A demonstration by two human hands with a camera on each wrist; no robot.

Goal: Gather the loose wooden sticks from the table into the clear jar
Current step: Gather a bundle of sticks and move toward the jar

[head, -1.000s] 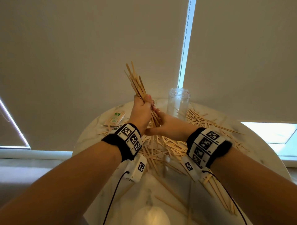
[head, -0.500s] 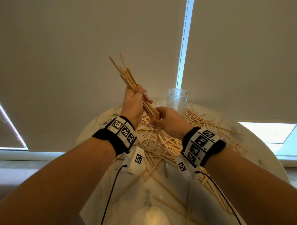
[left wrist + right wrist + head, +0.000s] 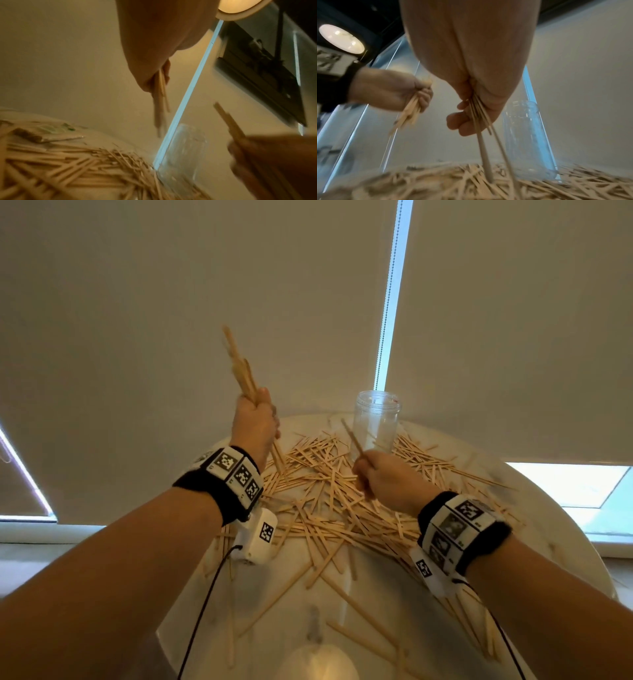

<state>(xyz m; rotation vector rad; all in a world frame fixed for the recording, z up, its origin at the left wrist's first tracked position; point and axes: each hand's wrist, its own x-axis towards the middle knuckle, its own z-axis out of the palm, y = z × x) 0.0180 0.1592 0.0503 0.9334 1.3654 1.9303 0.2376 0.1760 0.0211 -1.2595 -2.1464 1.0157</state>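
Note:
Many loose wooden sticks (image 3: 329,508) lie in a heap on the round marble table (image 3: 548,529). The clear jar (image 3: 376,422) stands upright at the heap's far side, with no lid. My left hand (image 3: 263,419), raised left of the jar, grips a thick bundle of sticks (image 3: 239,364) that points up and left. My right hand (image 3: 364,474) hovers just in front of the jar and holds a few sticks (image 3: 352,440). In the right wrist view these few sticks (image 3: 484,142) reach down into the heap (image 3: 471,182), beside the jar (image 3: 527,135).
Closed roller blinds hang right behind the table, with a bead chain (image 3: 387,320) in the gap above the jar. A flat packet with green print (image 3: 56,128) lies at the heap's far left edge. More sticks are scattered near the table's front.
The hands were joined on one bundle and have come apart. My left hand moved left and higher with the bundle. My right hand drew back to the right with a few sticks.

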